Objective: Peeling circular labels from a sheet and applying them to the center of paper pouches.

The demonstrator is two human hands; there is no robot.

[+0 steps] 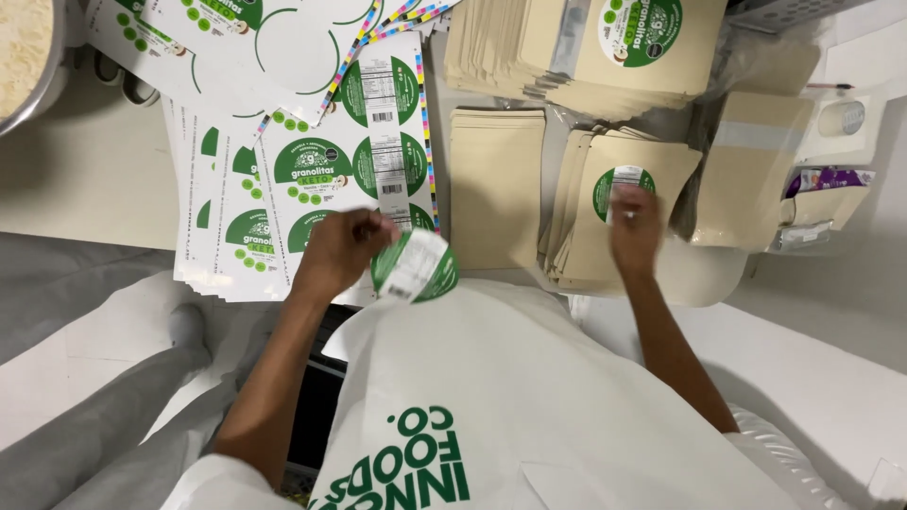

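Kraft paper pouches (619, 203), tan and flat, lie fanned in a stack on the white tabletop (76, 179) in front of the person, right of centre. More stacks of the same pouches sit behind it and to its left, and one rear stack (586, 47) shows a round green and white label already stuck on. Left of the pouches, large white label sheets (302, 142) printed with round green stickers overlap each other across the tabletop. A metal bowl (24, 57) of pale flakes shows at the far left corner.

The right hand (633, 227) rests on the top pouch, its fingers pressed down over a round green label (619, 184) stuck there. The left hand (340, 250) holds a loose round sticker (416, 267) just above the edge of the sheets, fingers pinching its rim, and the sticker curls.

Likely risks: the curling sticker could fold onto itself or catch the sheets beneath it, and the fanned pouches could slide under the pressing hand, leaving a label crooked or creased.
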